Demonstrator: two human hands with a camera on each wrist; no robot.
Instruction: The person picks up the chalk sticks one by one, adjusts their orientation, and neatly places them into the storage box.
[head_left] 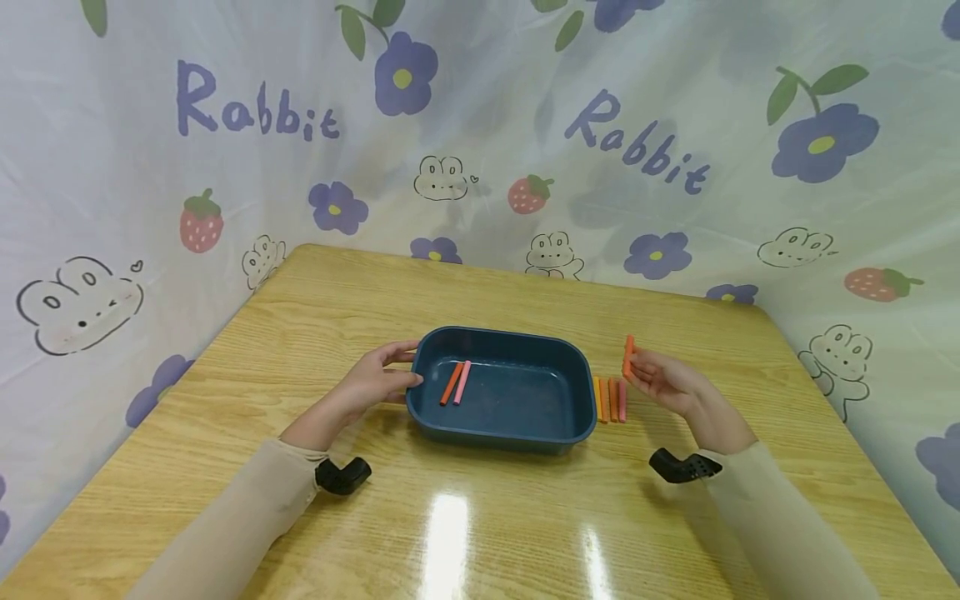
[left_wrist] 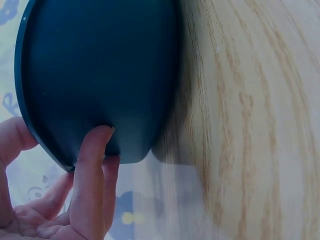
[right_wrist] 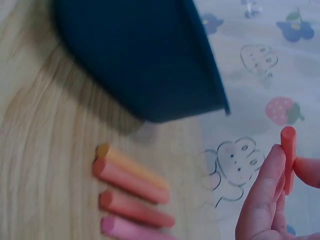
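Orange stick (head_left: 627, 358) stands nearly upright, pinched by the right hand (head_left: 670, 383) above the surface (head_left: 360, 283), near four other sticks (head_left: 613, 400). Left hand (head_left: 367, 379) grips the left end of the blue tray (head_left: 517, 400), where a red stick (head_left: 452, 383) and pink stick (head_left: 462, 383) lie.

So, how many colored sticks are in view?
7: red and pink sticks in the tray; yellow, orange, darker orange and deeper pink ones on the table beside it; one in the right hand. Others may be hidden.
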